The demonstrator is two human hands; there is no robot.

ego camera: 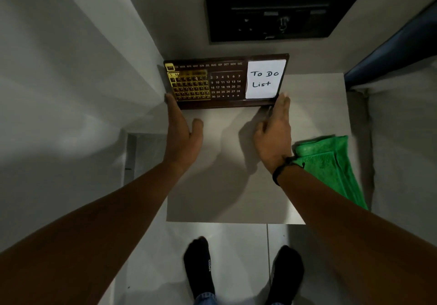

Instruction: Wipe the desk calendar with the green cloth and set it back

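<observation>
Nearest the camera, two feet in black socks (201,267) on pale floor tiles, jeans cuffs cut off by bottom edge. Both bare forearms reaching forward over small grey table (224,186), elbows out of frame. Green cloth (331,162) lying loose on table, near and to the right of desk calendar, partly draped over the table's right edge, its near-left corner hidden behind right wrist with black band (280,171). Left hand (183,129) flat and edge-on, fingers straight, tips touching calendar's lower left corner, thumb spread away and clear of it. Right hand (274,132) likewise straight-fingered, tips against calendar's lower right corner below the note; palm side hidden, so contact behind fingers hard to judge. Neither hand curled closed; both pressing at ends rather than wrapping. Desk calendar (224,81) standing at far edge of table against wall, dark brown frame, month strip on top, first month labels hidden by gold slider, gold date grid on left blurred and unreadable, white note (264,79) reading "To Do List" on its right part. Beyond calendar, dark wall panel (279,16), details too dim to make out.
</observation>
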